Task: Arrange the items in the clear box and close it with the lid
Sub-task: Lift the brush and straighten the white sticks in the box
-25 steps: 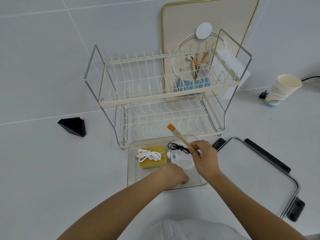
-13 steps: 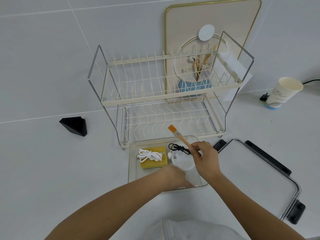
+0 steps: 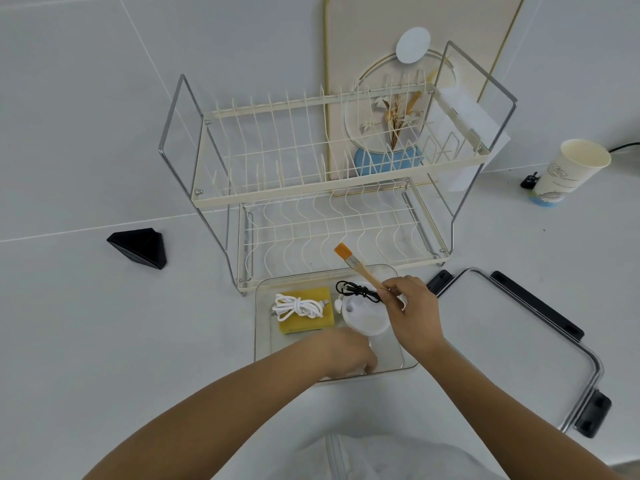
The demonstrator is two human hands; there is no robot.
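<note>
Clear plastic box [image 3: 263,341] position unchanged since earlier frames. Right hand [image 3: 412,313] still pinches wooden orange-bristled brush [image 3: 360,268]; left hand [image 3: 349,351] grip indeterminate.

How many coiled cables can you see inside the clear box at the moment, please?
2: a white cable lying on the yellow sponge at the box's left, and a black cable on the white round container beside it. The hands may hide others.
</note>
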